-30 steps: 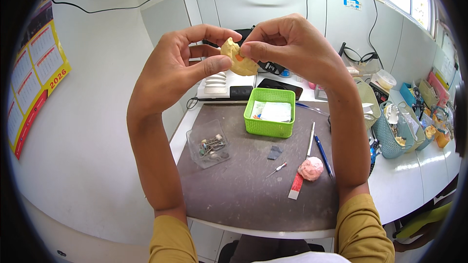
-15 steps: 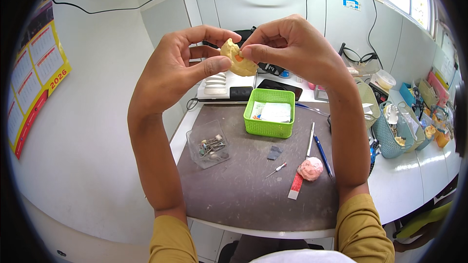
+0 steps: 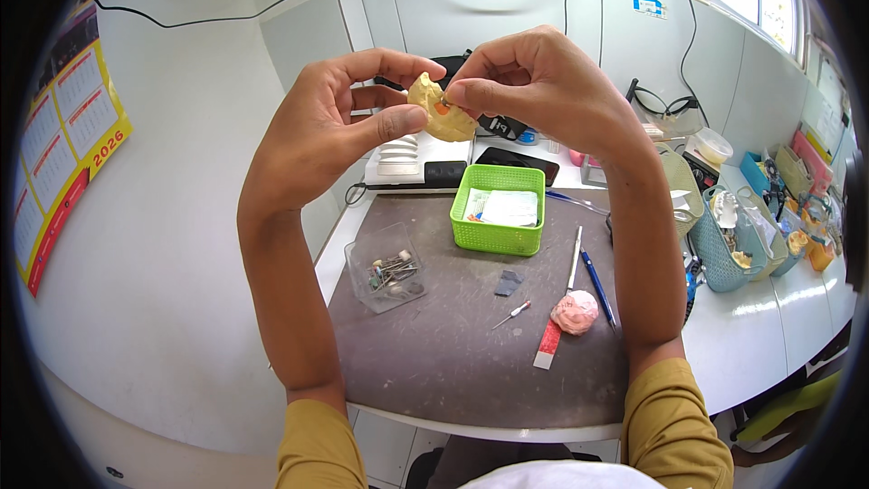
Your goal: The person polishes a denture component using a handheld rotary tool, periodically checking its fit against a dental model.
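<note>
My left hand (image 3: 335, 140) grips a pale yellow plaster dental cast (image 3: 428, 125) between thumb and fingers, raised above the desk. My right hand (image 3: 534, 100) has thumb and index finger closed at the cast's middle, where a small metallic piece and an orange patch show; the piece is too small to make out. Below lie a clear box of burs (image 3: 398, 272), a green basket (image 3: 496, 237), a dark scrap (image 3: 509, 283), a small slim tool (image 3: 511, 315), a pink lump (image 3: 575, 312) on a red-and-white strip (image 3: 548, 349), a white stick (image 3: 575, 258) and a blue pen (image 3: 597, 285).
A grey mat (image 3: 416, 380) covers the desk. Behind are a white device (image 3: 398, 154) and a phone (image 3: 516, 163). Baskets of casts (image 3: 724, 244) line the right counter. A calendar (image 3: 63, 154) is on the left; cables hang above. Part of another person's arm (image 3: 760, 448) shows at lower right.
The cast and my hands have shifted very slightly. A small metallic piece at my right fingertips shows more clearly now. The things on the desk stay where they were.
</note>
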`<state>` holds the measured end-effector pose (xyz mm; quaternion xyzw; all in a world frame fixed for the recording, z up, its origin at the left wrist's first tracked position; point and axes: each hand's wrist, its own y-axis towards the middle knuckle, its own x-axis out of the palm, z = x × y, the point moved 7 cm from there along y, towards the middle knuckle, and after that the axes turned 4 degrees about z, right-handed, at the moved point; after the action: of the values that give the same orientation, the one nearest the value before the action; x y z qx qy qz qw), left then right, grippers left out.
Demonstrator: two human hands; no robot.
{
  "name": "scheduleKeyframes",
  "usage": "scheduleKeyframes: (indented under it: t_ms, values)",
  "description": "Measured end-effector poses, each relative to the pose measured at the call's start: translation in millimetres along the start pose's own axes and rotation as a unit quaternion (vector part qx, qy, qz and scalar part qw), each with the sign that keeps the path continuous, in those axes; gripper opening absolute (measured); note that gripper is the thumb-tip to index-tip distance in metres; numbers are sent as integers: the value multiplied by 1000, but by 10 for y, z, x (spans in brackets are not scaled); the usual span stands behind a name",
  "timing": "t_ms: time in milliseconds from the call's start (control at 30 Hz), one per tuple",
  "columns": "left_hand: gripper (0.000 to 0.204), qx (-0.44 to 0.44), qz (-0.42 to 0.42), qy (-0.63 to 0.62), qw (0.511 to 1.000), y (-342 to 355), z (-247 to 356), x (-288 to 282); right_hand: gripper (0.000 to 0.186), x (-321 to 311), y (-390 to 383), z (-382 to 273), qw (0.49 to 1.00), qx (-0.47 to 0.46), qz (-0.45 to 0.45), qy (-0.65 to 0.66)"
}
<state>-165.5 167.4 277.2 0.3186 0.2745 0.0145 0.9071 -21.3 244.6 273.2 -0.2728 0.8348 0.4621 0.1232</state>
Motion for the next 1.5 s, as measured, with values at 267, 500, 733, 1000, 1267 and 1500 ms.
scheduleKeyframes:
  t_ms: [267, 500, 733, 1000, 1267, 1500]
  values:
    - [46, -1, -1, 4, 1000, -1, 0, 3, 27, 30, 2, 16, 998, 26, -49, -3]
    - [46, 0, -2, 3, 1000, 2, -11, -11, 27, 28, 3, 21, 1000, 8, -10, 16]
    - [44, -4, 3, 12, 1000, -13, -4, -20, 27, 54, 17, 31, 1000, 10, -14, 20]
    - [36, 17, 53, 2, 998, 5, 25, -66, 31, 17, 16, -109, 995, -93, 28, -23]
    - [39, 27, 36, -39, 998, -38, 52, -100, 32, 87, -33, -200, 998, -63, -16, 19]
    - [38, 20, -19, -6, 1000, -56, 87, -41, 34, 46, -50, -192, 995, -93, -26, 7]
